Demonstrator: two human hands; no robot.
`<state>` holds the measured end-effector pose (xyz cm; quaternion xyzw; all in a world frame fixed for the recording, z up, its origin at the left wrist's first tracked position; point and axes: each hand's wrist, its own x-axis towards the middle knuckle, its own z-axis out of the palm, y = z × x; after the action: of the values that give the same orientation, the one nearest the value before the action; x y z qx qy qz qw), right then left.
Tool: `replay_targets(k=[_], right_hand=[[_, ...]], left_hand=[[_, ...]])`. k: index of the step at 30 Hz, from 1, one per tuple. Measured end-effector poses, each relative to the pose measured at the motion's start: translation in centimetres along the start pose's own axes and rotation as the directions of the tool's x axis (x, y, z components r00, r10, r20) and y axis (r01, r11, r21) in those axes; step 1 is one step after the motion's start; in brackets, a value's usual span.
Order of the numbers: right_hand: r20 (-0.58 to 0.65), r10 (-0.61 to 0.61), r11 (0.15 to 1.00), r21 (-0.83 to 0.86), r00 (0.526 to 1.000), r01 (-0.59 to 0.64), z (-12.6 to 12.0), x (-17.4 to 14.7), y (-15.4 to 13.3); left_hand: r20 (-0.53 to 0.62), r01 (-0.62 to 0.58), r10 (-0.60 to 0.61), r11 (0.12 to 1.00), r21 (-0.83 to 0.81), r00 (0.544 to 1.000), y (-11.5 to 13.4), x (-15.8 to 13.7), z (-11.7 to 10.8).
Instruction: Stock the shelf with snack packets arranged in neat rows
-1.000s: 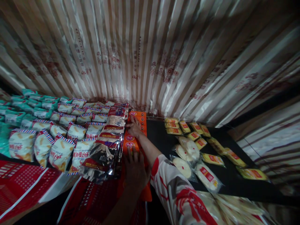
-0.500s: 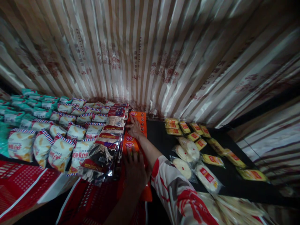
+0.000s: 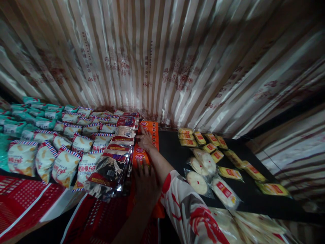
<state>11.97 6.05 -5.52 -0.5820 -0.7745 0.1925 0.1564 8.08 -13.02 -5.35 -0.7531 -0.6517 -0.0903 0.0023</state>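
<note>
Orange snack packets (image 3: 140, 150) lie overlapped in a column that runs from the back of the black shelf to its front edge. My right hand (image 3: 145, 140) rests on the far part of this column, its fingers stretched forward and apart. Nearer to me, my left hand (image 3: 146, 181) lies flat with spread fingers on the closer orange packets, in shadow. Neither palm is visible. Directly left of both hands is a row of silver and dark red foil packets (image 3: 121, 139), stacked and overlapping.
White puffed snack bags (image 3: 66, 166) and green bags (image 3: 45, 113) fill the shelf's left side. Yellow packs (image 3: 230, 173) and wrapped round pale cakes (image 3: 196, 182) lie on the black shelf (image 3: 170, 149) at right. Red baskets (image 3: 101, 217) sit below; a striped curtain (image 3: 147, 51) hangs behind.
My right forearm and sleeve have shifted slightly left. Both hands stay on the orange packets, and the goods have not visibly moved.
</note>
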Motion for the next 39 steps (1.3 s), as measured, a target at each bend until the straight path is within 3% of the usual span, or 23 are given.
replay_targets(k=[9, 17, 31, 39], right_hand=[[0.027, -0.001, 1.0, -0.007, 1.0, 0.001, -0.1, -0.1, -0.4], [0.013, 0.008, 1.0, -0.026, 1.0, -0.008, 0.1, 0.1, -0.3], [-0.009, 0.026, 0.999, -0.035, 1.0, -0.027, -0.2, -0.3, -0.6], [-0.013, 0.032, 0.997, -0.07, 0.999, -0.033, 0.1, -0.2, -1.1]], left_hand=[[-0.058, -0.02, 0.021, 1.0, 0.011, 0.998, -0.2, -0.3, 0.3], [0.011, -0.014, 0.014, 1.0, 0.023, 1.0, -0.3, -0.1, 0.5], [-0.064, 0.001, -0.005, 0.998, -0.06, 0.998, -0.3, -0.3, 0.7], [-0.092, -0.056, 0.056, 0.998, 0.0, 0.994, -0.4, -0.3, 1.1]])
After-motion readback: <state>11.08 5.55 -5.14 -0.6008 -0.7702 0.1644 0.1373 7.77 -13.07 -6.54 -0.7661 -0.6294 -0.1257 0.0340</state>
